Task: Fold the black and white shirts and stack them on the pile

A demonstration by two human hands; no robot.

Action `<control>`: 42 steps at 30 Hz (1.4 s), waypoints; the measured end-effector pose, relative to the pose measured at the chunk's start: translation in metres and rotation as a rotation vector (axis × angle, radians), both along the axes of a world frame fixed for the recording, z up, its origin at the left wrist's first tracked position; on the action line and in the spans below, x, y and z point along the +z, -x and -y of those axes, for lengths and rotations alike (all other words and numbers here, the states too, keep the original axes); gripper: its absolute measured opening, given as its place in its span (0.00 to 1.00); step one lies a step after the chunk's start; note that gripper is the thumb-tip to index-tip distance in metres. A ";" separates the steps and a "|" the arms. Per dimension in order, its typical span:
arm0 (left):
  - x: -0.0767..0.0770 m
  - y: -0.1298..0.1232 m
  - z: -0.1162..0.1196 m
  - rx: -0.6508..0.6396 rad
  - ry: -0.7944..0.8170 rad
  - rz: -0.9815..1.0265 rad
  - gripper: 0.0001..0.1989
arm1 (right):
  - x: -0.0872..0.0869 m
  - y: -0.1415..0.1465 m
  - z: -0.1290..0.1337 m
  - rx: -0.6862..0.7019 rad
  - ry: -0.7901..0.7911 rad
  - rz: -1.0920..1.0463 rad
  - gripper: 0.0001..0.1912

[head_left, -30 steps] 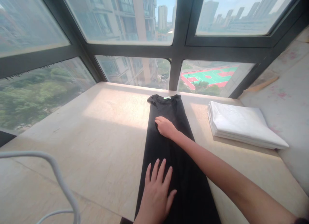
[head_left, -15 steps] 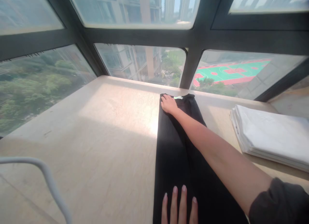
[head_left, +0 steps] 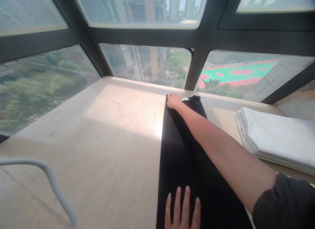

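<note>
Black trousers (head_left: 172, 156) lie lengthwise on the pale stone-look ledge, with the waistband at the far end and a small whitish label (head_left: 185, 99) inside it. My right hand (head_left: 174, 101) reaches across to the waistband's far left corner, its fingers bent over the edge and closed on the cloth. Near the bottom of the view, my left hand (head_left: 182, 207) rests on the black fabric with fingers stretched out and spread. The lower end of the trousers runs out of view, and my right forearm covers part of their right side.
A stack of folded white cloth (head_left: 283, 133) lies on the right of the ledge (head_left: 110, 150). A thick light-grey curved tube (head_left: 52, 179) stands at the lower left. Dark-framed windows (head_left: 147, 35) border the far and left sides.
My right hand has shifted slightly, from lying over the waistband's left part to its far edge, fingers now bent there. My left hand has stayed almost in place.
</note>
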State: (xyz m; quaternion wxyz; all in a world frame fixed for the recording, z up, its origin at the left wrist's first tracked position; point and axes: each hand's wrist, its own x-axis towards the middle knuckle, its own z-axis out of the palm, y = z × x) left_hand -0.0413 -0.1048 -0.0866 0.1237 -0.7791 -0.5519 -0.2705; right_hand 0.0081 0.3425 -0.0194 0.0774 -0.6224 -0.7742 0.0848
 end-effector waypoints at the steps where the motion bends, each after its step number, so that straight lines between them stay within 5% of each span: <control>1: 0.003 0.005 0.001 -0.036 0.039 -0.068 0.23 | 0.005 -0.003 0.010 0.004 -0.001 -0.024 0.24; 5: 0.022 0.015 0.000 -0.097 0.132 -0.186 0.31 | 0.012 -0.036 0.095 0.014 -0.083 -0.132 0.27; 10: 0.042 0.015 0.000 -0.104 0.219 -0.205 0.32 | -0.021 -0.119 0.267 0.054 -0.301 -0.540 0.19; 13: 0.049 0.015 0.002 -0.121 0.279 -0.214 0.32 | -0.039 -0.160 0.349 0.033 -0.279 -0.537 0.20; 15: 0.050 0.014 0.002 -0.129 0.305 -0.225 0.32 | -0.043 -0.175 0.382 0.082 -0.233 -0.409 0.22; 20: 0.043 -0.001 -0.003 -0.111 0.300 -0.236 0.31 | -0.038 -0.186 0.392 0.176 -0.187 -0.086 0.26; 29: 0.034 -0.034 -0.019 -0.021 0.238 -0.233 0.28 | -0.038 -0.199 0.365 0.142 -0.208 -0.033 0.25; 36: 0.032 -0.023 -0.002 -0.046 0.207 -0.264 0.26 | -0.034 -0.174 0.440 0.182 -0.267 -0.089 0.24; 42: 0.033 -0.020 0.017 -0.066 0.217 -0.299 0.26 | -0.015 -0.152 0.480 -0.018 -0.239 -0.209 0.15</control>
